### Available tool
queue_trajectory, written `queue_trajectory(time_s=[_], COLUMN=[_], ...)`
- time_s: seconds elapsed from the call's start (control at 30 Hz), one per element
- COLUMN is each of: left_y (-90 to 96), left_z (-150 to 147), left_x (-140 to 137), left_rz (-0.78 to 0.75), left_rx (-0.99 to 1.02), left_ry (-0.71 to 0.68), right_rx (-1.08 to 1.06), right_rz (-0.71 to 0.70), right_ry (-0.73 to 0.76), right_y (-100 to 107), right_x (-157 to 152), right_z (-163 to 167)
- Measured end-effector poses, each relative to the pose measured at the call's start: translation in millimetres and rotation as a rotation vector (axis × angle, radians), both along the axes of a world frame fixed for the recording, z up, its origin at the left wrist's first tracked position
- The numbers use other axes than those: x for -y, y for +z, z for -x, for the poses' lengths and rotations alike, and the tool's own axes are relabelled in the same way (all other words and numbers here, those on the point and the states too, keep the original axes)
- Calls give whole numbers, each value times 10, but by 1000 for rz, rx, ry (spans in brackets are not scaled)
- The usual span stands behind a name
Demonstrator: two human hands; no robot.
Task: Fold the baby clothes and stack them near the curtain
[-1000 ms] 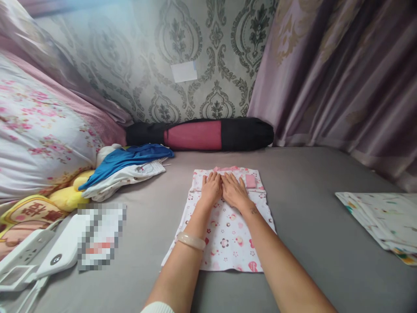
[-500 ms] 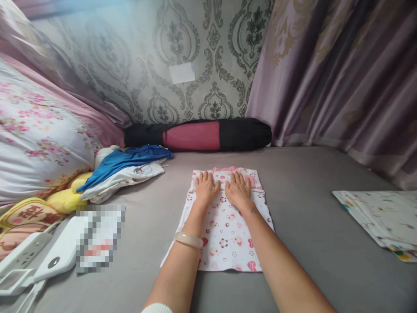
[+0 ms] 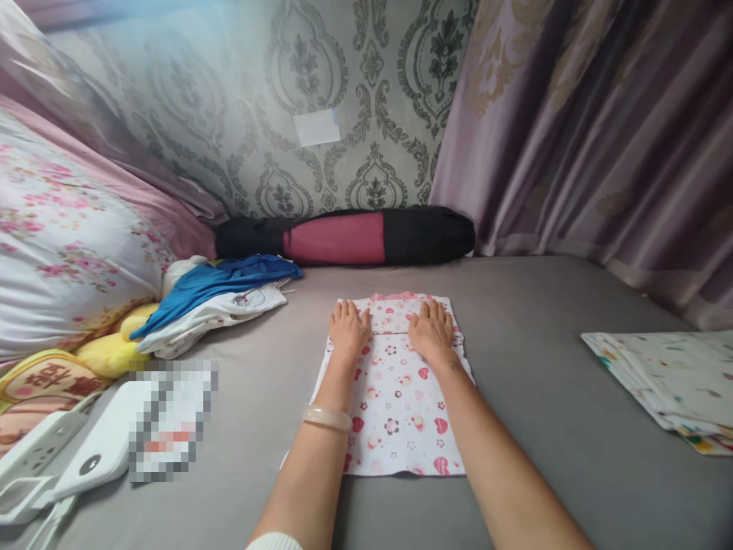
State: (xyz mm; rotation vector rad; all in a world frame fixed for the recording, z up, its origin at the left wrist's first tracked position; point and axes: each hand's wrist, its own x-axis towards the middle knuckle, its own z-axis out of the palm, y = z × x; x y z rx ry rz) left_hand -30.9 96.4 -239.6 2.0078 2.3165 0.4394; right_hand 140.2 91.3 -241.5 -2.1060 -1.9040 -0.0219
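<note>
A white garment [image 3: 395, 405] printed with pink and red flowers and hearts lies flat and partly folded on the grey bed sheet [image 3: 257, 428]. Its far end is turned over into a band, with some pink trim at the top edge. My left hand [image 3: 349, 328] rests palm down on the band's left corner, fingers stretched out. On the right side of the band, my right hand [image 3: 432, 328] lies flat in the same way. Between the two hands the folded edge shows as a straight line. Neither hand grips the cloth.
Blue and white clothes [image 3: 223, 286] lie at the left by a floral pillow [image 3: 74, 252] and a yellow plush toy [image 3: 108, 355]. Nearer are a power strip [image 3: 43, 451] and a white device [image 3: 103, 435]. Folded cloth [image 3: 670, 374] lies right; a black-and-red roll [image 3: 337, 238] lies along the wall.
My hands have slid apart along the folded band, the left one to the left and the right one to the right. The garment stays in place.
</note>
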Motion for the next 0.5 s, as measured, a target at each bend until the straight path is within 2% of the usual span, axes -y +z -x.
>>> queue_trajectory(time_s=[0.2,0.4,0.5], left_y=[-30,-2,-4], left_z=[12,-22,-45], left_x=[-5,-27,-33], left_rz=[33,-116,-86], left_rx=[-15,-41,-73], left_ry=[-14,-34,-70], right_rx=[-4,-42,-53], right_rz=[27,54,59], right_ry=[0,10,-45], right_y=[-18,77,72], right_x=[-28,-129,-170], right_z=[-14,-155,-218])
